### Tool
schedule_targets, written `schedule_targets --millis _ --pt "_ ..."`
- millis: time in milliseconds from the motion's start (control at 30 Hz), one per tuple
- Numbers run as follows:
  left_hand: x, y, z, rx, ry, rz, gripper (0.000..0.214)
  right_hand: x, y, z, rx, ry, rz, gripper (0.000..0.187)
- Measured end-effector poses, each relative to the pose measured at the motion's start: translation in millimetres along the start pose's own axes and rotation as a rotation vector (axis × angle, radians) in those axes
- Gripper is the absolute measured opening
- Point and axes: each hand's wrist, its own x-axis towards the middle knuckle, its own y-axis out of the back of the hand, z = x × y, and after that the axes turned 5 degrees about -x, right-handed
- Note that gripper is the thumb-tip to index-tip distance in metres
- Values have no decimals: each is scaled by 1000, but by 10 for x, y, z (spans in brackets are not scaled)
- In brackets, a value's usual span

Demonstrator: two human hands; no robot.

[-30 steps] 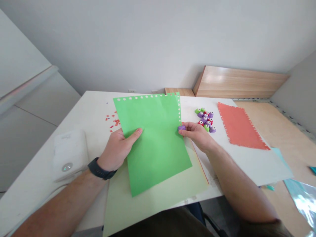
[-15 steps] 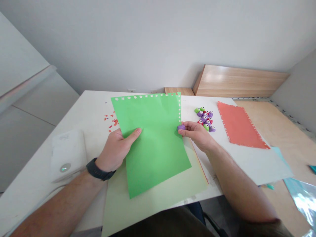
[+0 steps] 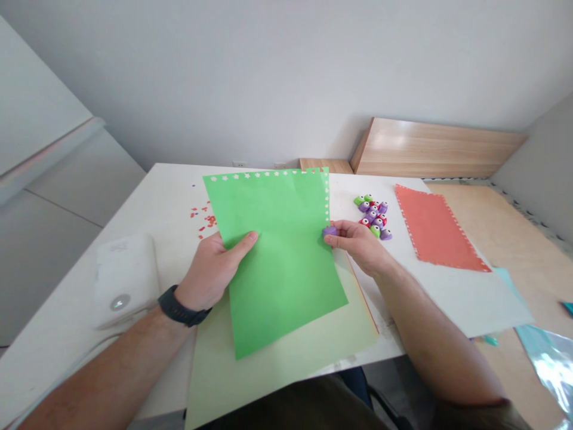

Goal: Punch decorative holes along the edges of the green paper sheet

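Observation:
A green paper sheet (image 3: 286, 269) is held up over the table, with small punched shapes along its top edge and the upper part of its right edge. My left hand (image 3: 219, 263) grips the sheet's left side, thumb on the front and the other fingers hidden behind. My right hand (image 3: 358, 242) pinches a small purple craft punch (image 3: 330, 231) set on the sheet's right edge, just below the last visible hole. Under the green sheet lies a pale sheet (image 3: 286, 373) reaching past the table's front edge.
Several purple, red and green craft punches (image 3: 373, 216) cluster right of the sheet. Farther right lies a red sheet (image 3: 441, 230) with punched edges. Red paper bits (image 3: 208, 222) are scattered at left, near a white device (image 3: 125, 278) with a cable. A wooden panel (image 3: 434, 149) stands behind.
Hands, green sheet and purple punch keep the same positions relative to each other. The whole view has shifted very slightly.

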Motion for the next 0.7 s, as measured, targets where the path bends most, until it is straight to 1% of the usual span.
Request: schedule_targets --millis 333,467,600,700 --pt "-10 -9 28 4 -12 -3 58 -1 4 17 -27 3 10 41" --pt "-7 0 14 13 -14 -9 54 7 5 26 -27 14 9 42" --pt "-5 7 11 12 -1 -14 56 5 -3 21 -32 18 4 40" --pt "-10 2 23 8 5 -21 53 4 -9 18 -34 12 16 42"
